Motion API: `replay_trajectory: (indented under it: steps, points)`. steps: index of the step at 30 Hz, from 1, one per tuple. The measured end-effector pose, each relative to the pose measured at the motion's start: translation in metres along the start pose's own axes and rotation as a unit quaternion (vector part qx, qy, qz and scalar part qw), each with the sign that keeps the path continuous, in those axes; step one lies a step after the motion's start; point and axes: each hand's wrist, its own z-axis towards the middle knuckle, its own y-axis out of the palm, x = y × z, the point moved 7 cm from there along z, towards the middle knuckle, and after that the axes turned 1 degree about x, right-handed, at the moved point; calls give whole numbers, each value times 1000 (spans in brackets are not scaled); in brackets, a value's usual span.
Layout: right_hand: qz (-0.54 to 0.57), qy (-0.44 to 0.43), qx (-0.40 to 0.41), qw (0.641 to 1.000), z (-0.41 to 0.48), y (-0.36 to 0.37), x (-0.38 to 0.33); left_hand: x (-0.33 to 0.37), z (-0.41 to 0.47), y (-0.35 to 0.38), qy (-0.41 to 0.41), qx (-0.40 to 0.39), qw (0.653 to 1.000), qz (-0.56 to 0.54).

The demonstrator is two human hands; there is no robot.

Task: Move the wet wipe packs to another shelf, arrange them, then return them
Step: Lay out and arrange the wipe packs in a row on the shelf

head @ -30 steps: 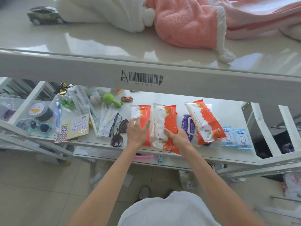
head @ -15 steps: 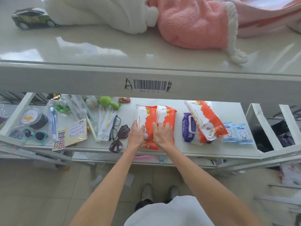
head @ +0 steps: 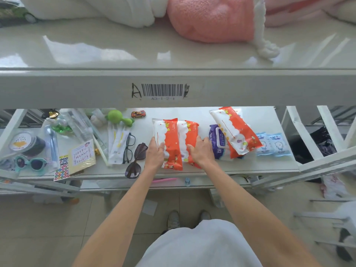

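Two orange-and-white wet wipe packs lie side by side on the lower white shelf (head: 250, 166). My left hand (head: 155, 155) grips the left pack (head: 169, 139) at its left edge, fingers curled over it. My right hand (head: 201, 151) rests on the second pack (head: 187, 135) with its fingers spread along the right side. A third orange pack (head: 235, 130) leans tilted over a purple wipe pack (head: 216, 143). Two small blue wipe packets (head: 273, 144) lie further right.
Black glasses (head: 130, 147) and brown sunglasses (head: 135, 160) lie just left of my left hand. Toys, stickers and a round tin (head: 25, 143) crowd the shelf's left end. The upper shelf (head: 173, 54) holds pink and white towels (head: 210, 18) and a toy car (head: 11, 12).
My right hand slid the second pack left until it sits against the first. Both hands now hold the pair together, and the view has shifted closer.
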Motion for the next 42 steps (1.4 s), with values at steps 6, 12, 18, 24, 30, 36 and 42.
replay_trajectory:
  steps: [6,12,18,24,30,36,42]
  points:
    - [0,3,282,960,9,-139,67,-2,2,-1,0,-9,1000,1]
    - [-60,111,109,986,43,-138,124,3,2,-7,-2,1,1000,22]
    - [-18,102,53,993,45,-132,99,1,4,-11,-5,5,999,31]
    - [142,36,14,989,11,-81,36,1,7,-10,-31,13,999,-4]
    - [119,85,-60,987,-7,-12,13,-5,11,-13,-34,-12,999,-15]
    - [186,79,-54,978,-1,-14,2,-2,8,-8,-27,-27,998,-41]
    - [189,23,-62,980,-2,-12,-14,-4,13,-11,-37,-36,998,-24]
